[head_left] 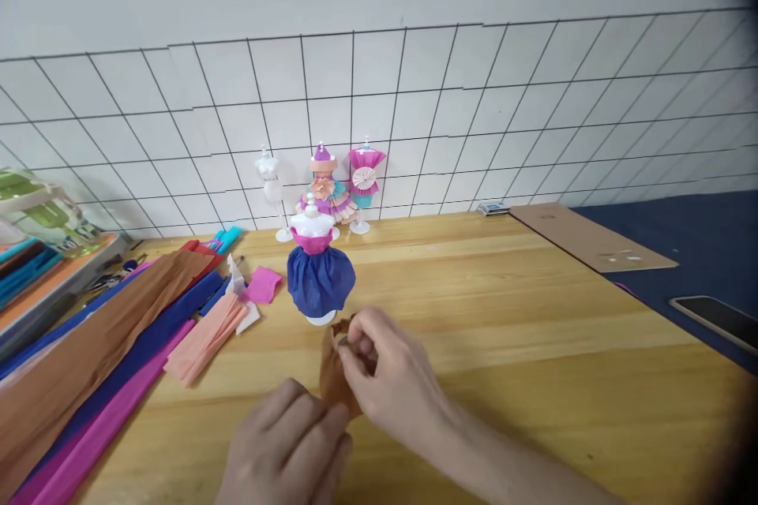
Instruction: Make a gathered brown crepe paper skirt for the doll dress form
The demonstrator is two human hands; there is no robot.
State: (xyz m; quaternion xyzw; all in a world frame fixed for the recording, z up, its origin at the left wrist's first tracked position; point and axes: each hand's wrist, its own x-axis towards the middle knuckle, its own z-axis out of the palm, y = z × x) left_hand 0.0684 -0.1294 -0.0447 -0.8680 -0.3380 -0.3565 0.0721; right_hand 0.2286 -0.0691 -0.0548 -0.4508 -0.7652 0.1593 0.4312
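My right hand is closed in a pinch on the gathered upper edge of a small piece of brown crepe paper. Below it, my left hand is curled with its fingertips at the lower edge of the same piece. The back of that hand hides exactly how it grips. Just beyond my hands stands a small white mannequin wearing a puffed dark blue skirt and a pink band around its chest.
Behind are a bare mannequin and two dressed in coloured paper. Long brown crepe strips, folded peach paper and a pink square lie left. A tan board and a phone lie right.
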